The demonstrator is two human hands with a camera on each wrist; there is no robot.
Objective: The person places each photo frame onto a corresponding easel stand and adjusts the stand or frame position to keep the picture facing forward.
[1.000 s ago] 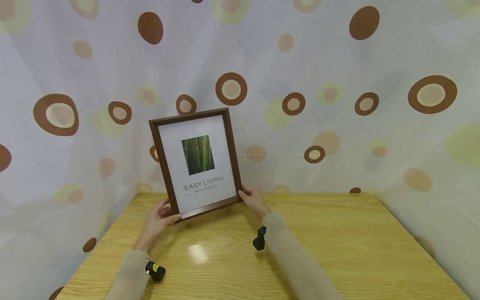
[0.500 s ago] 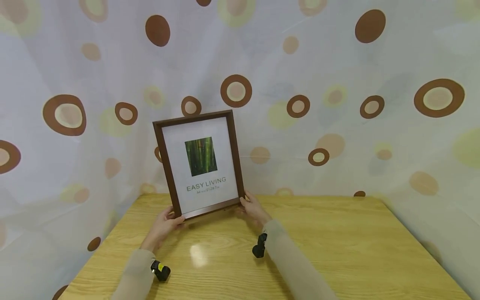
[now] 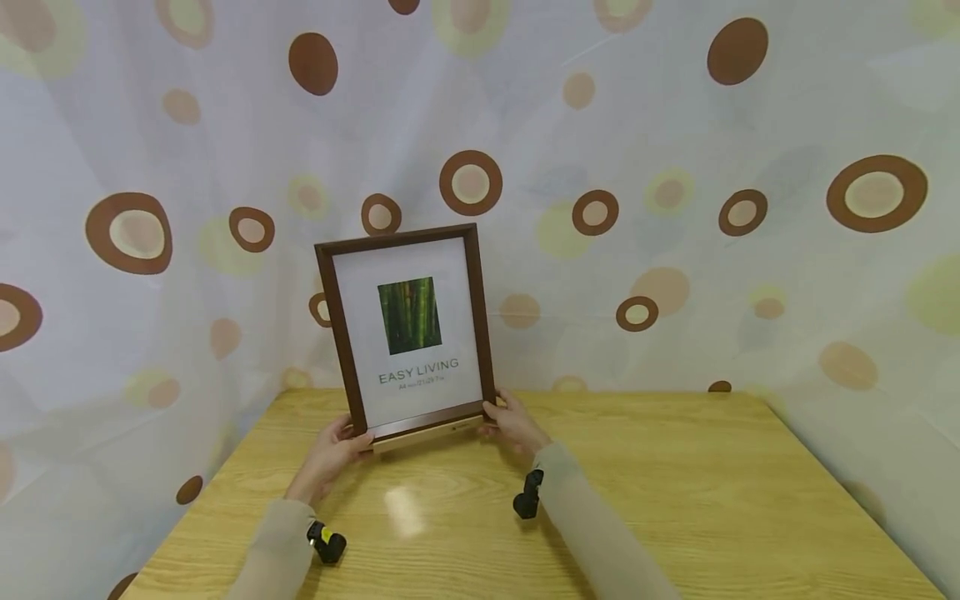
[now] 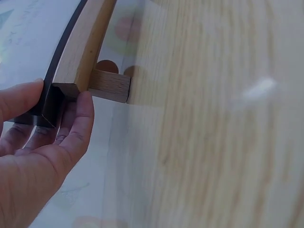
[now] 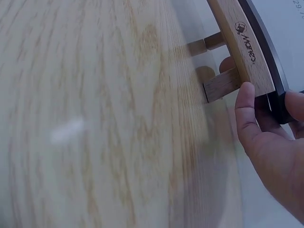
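A dark brown picture frame [image 3: 408, 321] leans back, slightly tilted, at the table's far left. Its print shows green bamboo over the words "EASY LIVING". Along its bottom edge runs the pale wooden ledge [image 3: 426, 435] of an easel-like stand, lettered "Maries" in the right wrist view. Short wooden legs [image 4: 110, 85] stick out behind the ledge. My left hand [image 3: 328, 458] grips the frame's lower left corner, thumb on the front and fingertips at the ledge's end. At the lower right corner my right hand [image 3: 519, 427] holds it likewise. The rest of the stand is hidden behind the frame.
A glossy light wood table [image 3: 637, 500] extends in front and to the right. Behind it and on both sides hangs a pale curtain [image 3: 540, 117] with brown and beige dots. Small black cameras [image 3: 527, 493] are strapped to both wrists.
The frame and both hands have shifted a little to the right and down. The pale ledge below the frame has come into sight. Both hands keep their grip.
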